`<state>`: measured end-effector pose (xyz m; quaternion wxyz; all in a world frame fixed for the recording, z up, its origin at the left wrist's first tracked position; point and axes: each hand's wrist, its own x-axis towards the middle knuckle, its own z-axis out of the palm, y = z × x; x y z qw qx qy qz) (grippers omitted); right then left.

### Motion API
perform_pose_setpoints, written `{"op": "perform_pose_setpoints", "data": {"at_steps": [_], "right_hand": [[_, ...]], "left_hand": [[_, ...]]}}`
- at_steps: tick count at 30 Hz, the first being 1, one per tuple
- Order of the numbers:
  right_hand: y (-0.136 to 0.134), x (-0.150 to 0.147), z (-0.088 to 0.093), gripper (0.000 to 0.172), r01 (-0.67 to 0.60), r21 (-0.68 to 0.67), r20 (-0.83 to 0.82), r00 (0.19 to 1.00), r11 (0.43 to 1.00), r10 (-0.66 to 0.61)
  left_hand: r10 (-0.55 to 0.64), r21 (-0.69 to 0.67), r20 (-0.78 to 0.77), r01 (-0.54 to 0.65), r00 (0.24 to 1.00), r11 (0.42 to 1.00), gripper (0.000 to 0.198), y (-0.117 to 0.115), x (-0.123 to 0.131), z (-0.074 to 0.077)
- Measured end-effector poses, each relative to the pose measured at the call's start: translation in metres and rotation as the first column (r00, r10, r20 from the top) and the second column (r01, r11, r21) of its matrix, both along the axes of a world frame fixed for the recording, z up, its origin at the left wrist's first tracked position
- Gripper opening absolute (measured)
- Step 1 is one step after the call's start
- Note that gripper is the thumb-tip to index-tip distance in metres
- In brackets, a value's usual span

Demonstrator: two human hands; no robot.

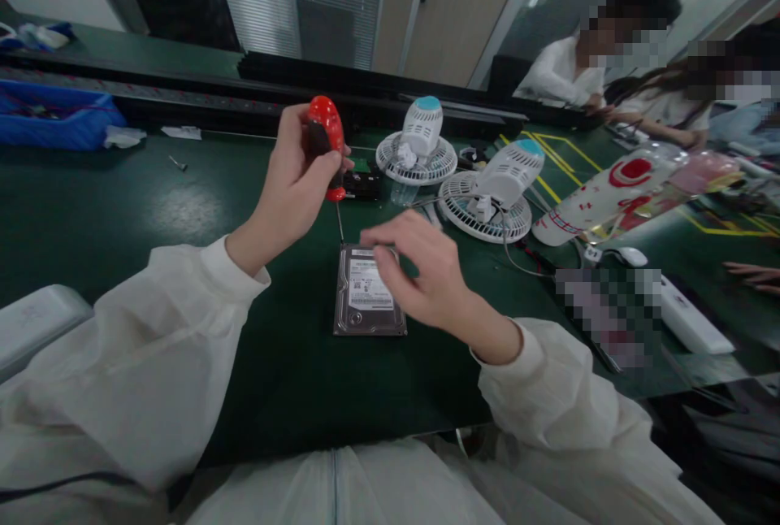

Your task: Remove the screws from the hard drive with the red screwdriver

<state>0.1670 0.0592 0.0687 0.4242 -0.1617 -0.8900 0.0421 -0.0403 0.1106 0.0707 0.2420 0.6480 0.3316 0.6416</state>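
In the middle of the green table lies a hard drive [359, 318], label side up. My left hand [292, 180] is closed around the red and black handle of a screwdriver [329, 127]. Its thin shaft points down, and the tip meets the drive's far left corner. Over the drive's far right part hovers my right hand [426, 269], fingers loosely bent and apart, with nothing in it. That hand hides part of the label and the far right corner. Whether a screw sits under the tip is too small to tell.
Behind the drive are a second drive with a green circuit board [362, 180] and two white fans [420, 135]. A blue bin [54, 119] stands at the far left, near a small screw [178, 162]. Bottles [609, 192], a phone [594, 318] and a power strip [695, 318] lie right; people sit beyond.
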Motion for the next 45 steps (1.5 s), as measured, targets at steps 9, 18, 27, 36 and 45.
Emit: {"op": "perform_pose_setpoints", "data": {"at_steps": [9, 18, 27, 36, 45], "right_hand": [[-0.055, -0.007, -0.068, 0.018, -0.415, 0.078, 0.323, 0.871, 0.907, 0.371], [-0.065, -0.019, -0.086, 0.026, -0.478, -0.117, 0.466, 0.748, 0.87, 0.473], [-0.062, -0.017, -0.083, 0.024, -0.454, -0.193, 0.509, 0.712, 0.87, 0.484], [-0.058, -0.018, -0.072, 0.028, -0.485, -0.194, 0.534, 0.677, 0.853, 0.507], [-0.06, -0.018, -0.074, 0.032, -0.464, -0.203, 0.582, 0.651, 0.862, 0.488]], "left_hand": [[-0.025, -0.01, 0.087, 0.026, 0.996, 1.0, 0.042, 0.019, 0.003, -0.008], [-0.057, 0.06, 0.161, 0.048, 0.985, 0.997, 0.047, 0.022, -0.005, -0.011], [-0.053, -0.07, 0.272, 0.075, 0.961, 0.995, 0.051, 0.019, 0.007, -0.013], [-0.162, 0.048, 0.347, 0.155, 0.924, 0.987, 0.037, 0.025, 0.003, -0.02], [-0.174, -0.171, 0.557, 0.317, 0.812, 0.933, 0.054, 0.009, 0.012, 0.0]]}}
